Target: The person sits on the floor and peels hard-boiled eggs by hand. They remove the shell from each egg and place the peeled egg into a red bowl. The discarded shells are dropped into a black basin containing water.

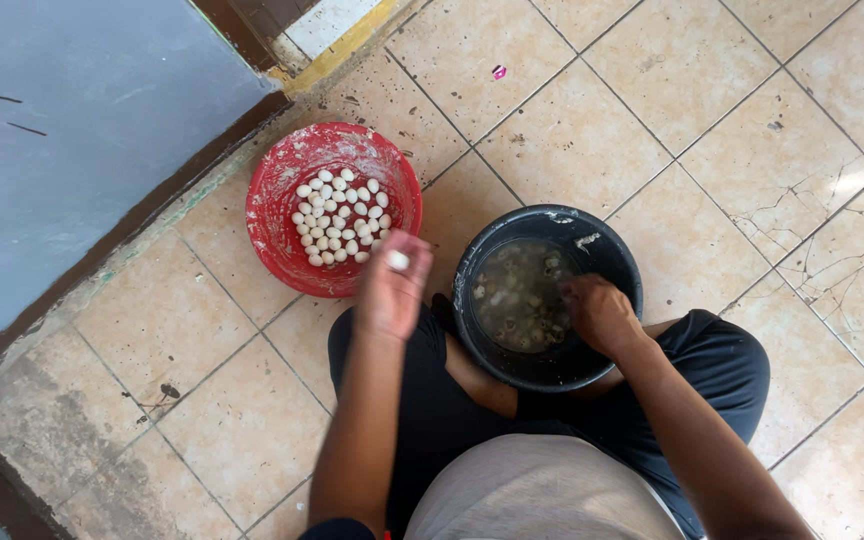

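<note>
My left hand is blurred above the near rim of a red bowl and pinches one small white peeled egg at its fingertips. Inside that bowl lies a pile of several white peeled eggs. My right hand reaches down inside a black bucket, fingers curled in murky water with speckled eggs and shell bits. Whether it grips anything there is hidden. The bucket stands between my knees.
I sit on a beige tiled floor, cracked at the right. A grey wall with a dark skirting runs along the left. A yellow-edged step lies at the top. My dark trouser legs flank the bucket.
</note>
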